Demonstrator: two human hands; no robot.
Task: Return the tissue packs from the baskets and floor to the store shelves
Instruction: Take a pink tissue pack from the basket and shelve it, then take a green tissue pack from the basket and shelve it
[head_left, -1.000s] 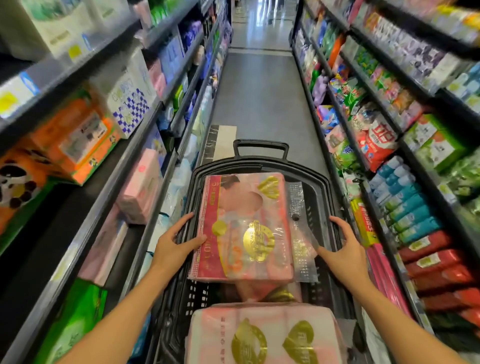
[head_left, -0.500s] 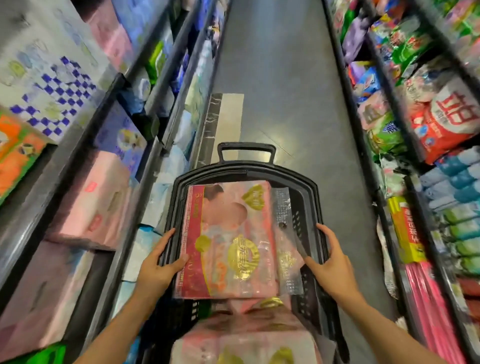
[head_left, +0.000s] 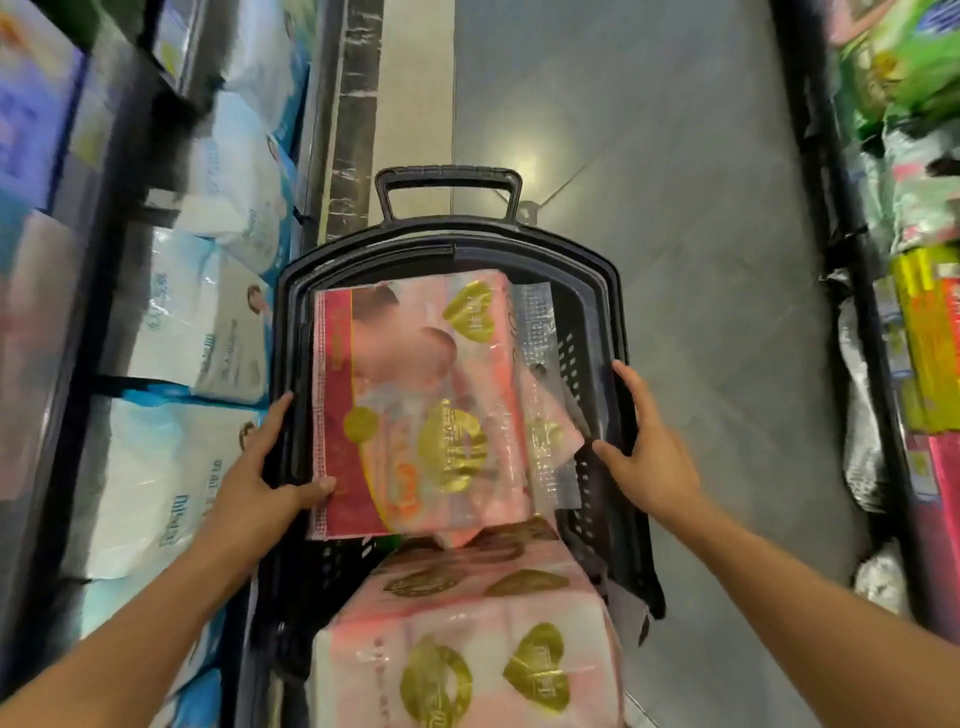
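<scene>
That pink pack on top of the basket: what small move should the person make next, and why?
Probably close both hands on the pink pack and lift it out. The left hand has only its thumb on the pack's corner, the right hand is open at the basket rim, and neither grips it yet.

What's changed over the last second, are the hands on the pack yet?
The view tilted down toward the black basket. The left hand now has its thumb on the top pink tissue pack's edge; the right hand shifted to the basket's right rim. The pack is not lifted; the nearer pink pack is unmoved.
</scene>
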